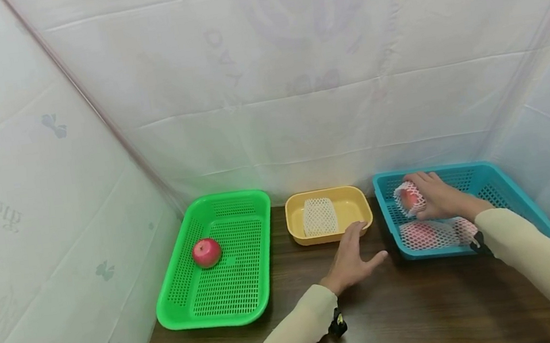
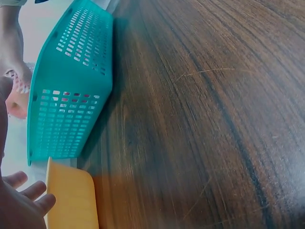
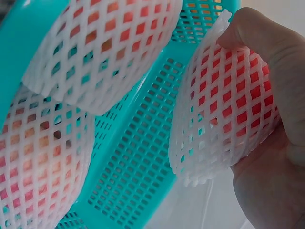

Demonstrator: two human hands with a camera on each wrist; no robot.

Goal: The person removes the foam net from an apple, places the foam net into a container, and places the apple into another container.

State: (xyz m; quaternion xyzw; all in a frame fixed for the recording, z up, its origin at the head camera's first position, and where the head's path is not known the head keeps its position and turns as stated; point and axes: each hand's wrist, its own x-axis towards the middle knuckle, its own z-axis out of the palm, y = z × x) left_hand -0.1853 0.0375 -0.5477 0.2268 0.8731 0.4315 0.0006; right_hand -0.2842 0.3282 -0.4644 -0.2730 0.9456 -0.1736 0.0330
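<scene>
My right hand (image 1: 435, 195) grips a red apple in a white foam net (image 1: 409, 198) over the left part of the blue basket (image 1: 518, 194). Up close in the right wrist view, thumb and fingers curl round the netted apple (image 3: 238, 95). Below it in the basket lie two more netted apples (image 1: 421, 234), side by side along the near wall. My left hand (image 1: 349, 260) hangs with spread, fairly straight fingers at the near right edge of the yellow tray (image 1: 354, 201), holding nothing. Whether its fingertips touch the rim I cannot tell. A flattened foam net (image 1: 320, 216) lies in the tray.
On the left stands a green basket (image 1: 231, 310) with one bare red apple (image 1: 207, 253) inside. All three containers rest on a dark wooden table (image 1: 404, 317). Pale printed sheets (image 1: 300, 122) hang behind the table and at both sides.
</scene>
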